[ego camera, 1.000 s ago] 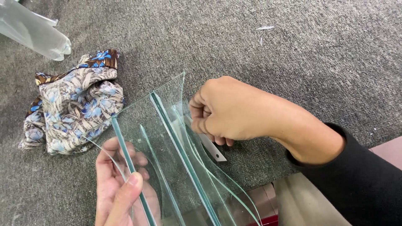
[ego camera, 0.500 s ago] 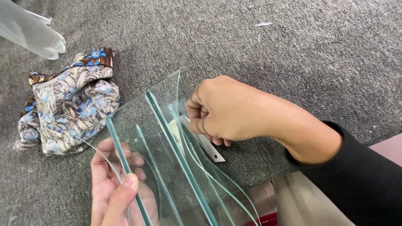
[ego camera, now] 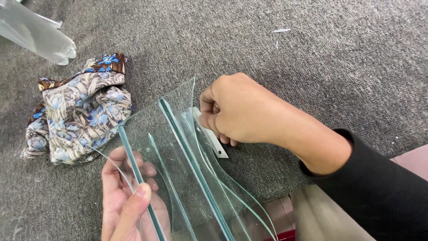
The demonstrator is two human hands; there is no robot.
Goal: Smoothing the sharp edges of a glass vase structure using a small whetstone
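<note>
My left hand (ego camera: 127, 198) holds a stack of clear curved glass pieces (ego camera: 178, 156) from below, thumb on top of a green-edged strip, fingers showing through the glass. My right hand (ego camera: 240, 109), in a black sleeve, is closed into a loose fist at the stack's right edge. Its fingertips pinch a small white flat blade-like tool (ego camera: 209, 134) that lies against the glass and the grey carpet. What the fingers press on is partly hidden by the fist.
A crumpled floral cloth (ego camera: 78, 109) in blue and brown lies left of the glass on the grey carpet (ego camera: 312, 58). A clear plastic object (ego camera: 35, 35) sits at the top left. Small white scraps (ego camera: 281, 31) lie farther back. A beige and pink surface (ego camera: 321, 209) shows bottom right.
The glass stack and my left hand have shifted slightly left and up in view. My right hand stays at the stack's edge with little movement.
</note>
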